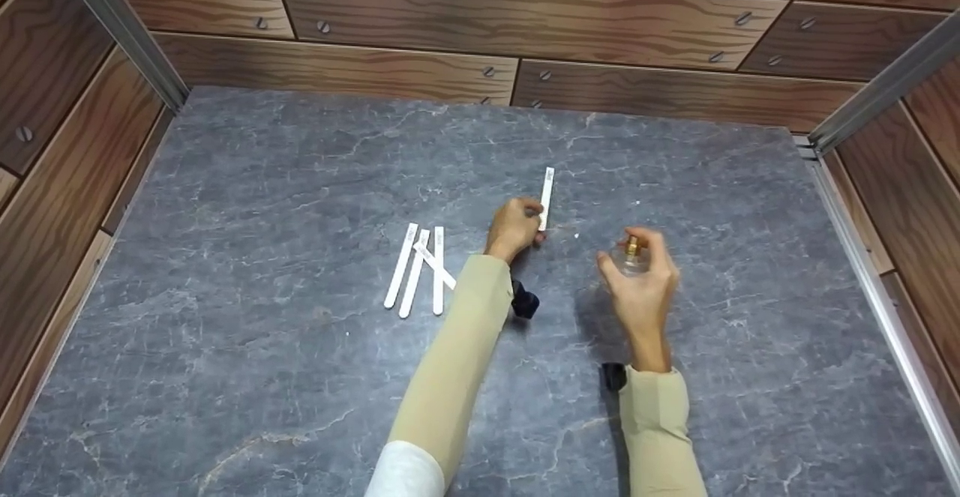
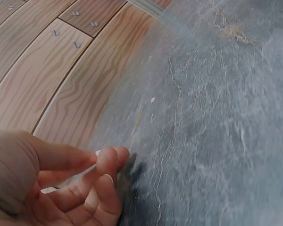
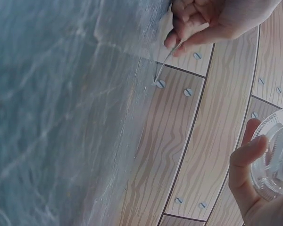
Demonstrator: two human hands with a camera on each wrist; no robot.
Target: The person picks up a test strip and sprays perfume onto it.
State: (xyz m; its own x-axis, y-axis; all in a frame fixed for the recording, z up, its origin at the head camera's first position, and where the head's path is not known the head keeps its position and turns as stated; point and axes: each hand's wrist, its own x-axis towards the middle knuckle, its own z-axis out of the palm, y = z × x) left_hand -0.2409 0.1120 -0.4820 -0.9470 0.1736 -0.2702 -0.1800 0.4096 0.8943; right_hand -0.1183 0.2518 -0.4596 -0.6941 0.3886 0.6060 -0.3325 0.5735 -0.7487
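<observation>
My left hand (image 1: 514,227) pinches a slim white paper strip (image 1: 547,196) near its lower end. The strip points away toward the back and carries small dark print at its far end. In the right wrist view the strip (image 3: 167,62) appears edge-on, sticking out of the fingers. To the right, my right hand (image 1: 646,279) grips a small clear glass perfume bottle (image 1: 632,264) with a gold spray neck (image 1: 634,244). The ribbed round base of the bottle (image 3: 269,174) faces the right wrist camera. In the left wrist view, fingers mostly hide the strip.
Several more white strips (image 1: 403,264) lie left of my left forearm, one crossing others and partly covered by the sleeve (image 1: 469,332). Tiny white specks dot the grey marbled table (image 1: 300,377). Wood-patterned walls (image 1: 450,17) and metal rails (image 1: 892,294) border it.
</observation>
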